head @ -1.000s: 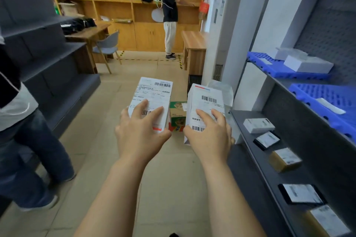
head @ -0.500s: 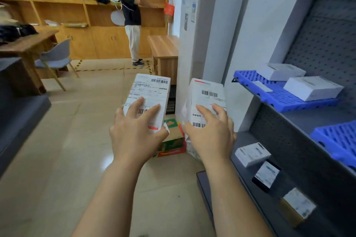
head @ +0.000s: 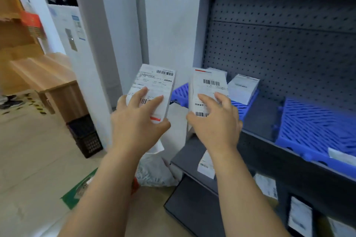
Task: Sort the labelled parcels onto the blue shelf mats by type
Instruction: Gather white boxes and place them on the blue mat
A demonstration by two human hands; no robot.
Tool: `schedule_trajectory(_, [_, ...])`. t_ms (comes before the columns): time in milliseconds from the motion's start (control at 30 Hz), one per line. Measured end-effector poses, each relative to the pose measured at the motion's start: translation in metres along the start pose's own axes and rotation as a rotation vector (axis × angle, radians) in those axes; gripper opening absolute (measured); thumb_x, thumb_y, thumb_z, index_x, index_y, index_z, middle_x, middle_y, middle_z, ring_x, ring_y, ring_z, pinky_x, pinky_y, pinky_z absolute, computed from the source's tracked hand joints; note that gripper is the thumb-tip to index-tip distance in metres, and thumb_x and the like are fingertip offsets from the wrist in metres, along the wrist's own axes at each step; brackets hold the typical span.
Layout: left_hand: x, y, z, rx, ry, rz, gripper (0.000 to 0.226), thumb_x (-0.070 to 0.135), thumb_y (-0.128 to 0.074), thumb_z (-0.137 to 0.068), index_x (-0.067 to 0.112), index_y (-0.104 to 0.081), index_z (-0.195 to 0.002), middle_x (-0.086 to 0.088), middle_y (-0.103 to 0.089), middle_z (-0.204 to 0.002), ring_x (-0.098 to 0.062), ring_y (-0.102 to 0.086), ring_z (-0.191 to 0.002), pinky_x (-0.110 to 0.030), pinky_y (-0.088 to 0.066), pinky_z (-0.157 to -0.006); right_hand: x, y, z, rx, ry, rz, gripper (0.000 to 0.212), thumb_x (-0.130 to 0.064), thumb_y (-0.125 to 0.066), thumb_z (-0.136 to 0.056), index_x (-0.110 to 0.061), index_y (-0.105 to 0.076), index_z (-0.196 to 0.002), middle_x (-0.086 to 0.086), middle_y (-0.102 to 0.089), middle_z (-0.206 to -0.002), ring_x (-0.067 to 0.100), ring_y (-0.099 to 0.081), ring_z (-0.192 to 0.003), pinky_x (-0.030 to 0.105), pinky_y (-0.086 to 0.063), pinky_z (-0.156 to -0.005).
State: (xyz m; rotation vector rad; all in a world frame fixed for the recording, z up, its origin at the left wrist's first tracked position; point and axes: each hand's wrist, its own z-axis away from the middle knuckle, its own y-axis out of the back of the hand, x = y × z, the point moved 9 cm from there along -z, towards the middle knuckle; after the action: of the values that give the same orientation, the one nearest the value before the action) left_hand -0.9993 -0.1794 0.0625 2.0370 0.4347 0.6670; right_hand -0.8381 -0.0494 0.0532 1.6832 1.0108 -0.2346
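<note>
My left hand (head: 137,123) grips a white parcel (head: 156,82) with a barcode label, held upright in front of the white wall. A second white labelled parcel (head: 208,86) is held by my right hand (head: 215,125), just before the left blue mat (head: 181,92) on the dark shelf. A white box (head: 243,88) stands on that mat behind my right parcel. A second blue mat (head: 316,125) lies further right on the same shelf, with a white slip (head: 341,156) at its front edge.
The dark pegboard shelf unit (head: 279,44) fills the right side. Lower shelves hold several labelled parcels (head: 300,215). A white air conditioner (head: 77,24) stands left of the wall, a black crate (head: 86,136) and a wooden bench (head: 48,80) beside it. A plastic bag (head: 154,171) lies on the floor.
My view has swung right and closer to the shelf. Both hands, still holding their parcels, have moved up to the left blue mat. The other people have left the view.
</note>
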Motion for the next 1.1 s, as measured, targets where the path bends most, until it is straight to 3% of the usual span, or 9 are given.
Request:
schedule_trajectory(367, [0.099, -0.086, -0.14, -0.085, -0.268, 0.146, 0.071, 0.062, -0.044, -0.065, 0.053, -0.04, -0.135, 0.015, -0.024, -0.153, -0.029, -0.02, -0.137, -0.047, -0.031, -0.104, 0.083, 0.025, -0.103, 0.201, -0.237, 0.134, 0.057, -0.051, -0.064, -0.076, -0.047, -0.05, -0.131, -0.015, -0.029, -0.149, 0.024, -0.03, -0.132, 0.05, -0.026, -0.105])
schedule_trajectory(600, [0.123, -0.123, -0.199, -0.167, -0.308, 0.171, 0.066, 0.056, -0.056, -0.074, 0.051, -0.037, -0.137, 0.015, -0.02, -0.155, -0.029, -0.016, -0.14, -0.046, -0.028, -0.106, 0.104, 0.019, -0.147, 0.181, -0.32, 0.182, 0.058, -0.05, -0.063, -0.076, -0.046, -0.049, -0.132, -0.014, -0.03, -0.15, 0.027, -0.03, -0.132, 0.051, -0.026, -0.106])
schedule_trajectory(1100, [0.147, -0.193, -0.29, -0.351, -0.415, 0.226, 0.065, 0.058, -0.055, -0.075, 0.051, -0.038, -0.137, 0.015, -0.022, -0.154, -0.028, -0.019, -0.139, -0.046, -0.029, -0.106, 0.113, -0.006, -0.228, 0.169, -0.492, 0.235, 0.053, -0.049, -0.062, -0.075, -0.048, -0.053, -0.128, -0.017, -0.033, -0.146, 0.026, -0.036, -0.129, 0.05, -0.028, -0.105])
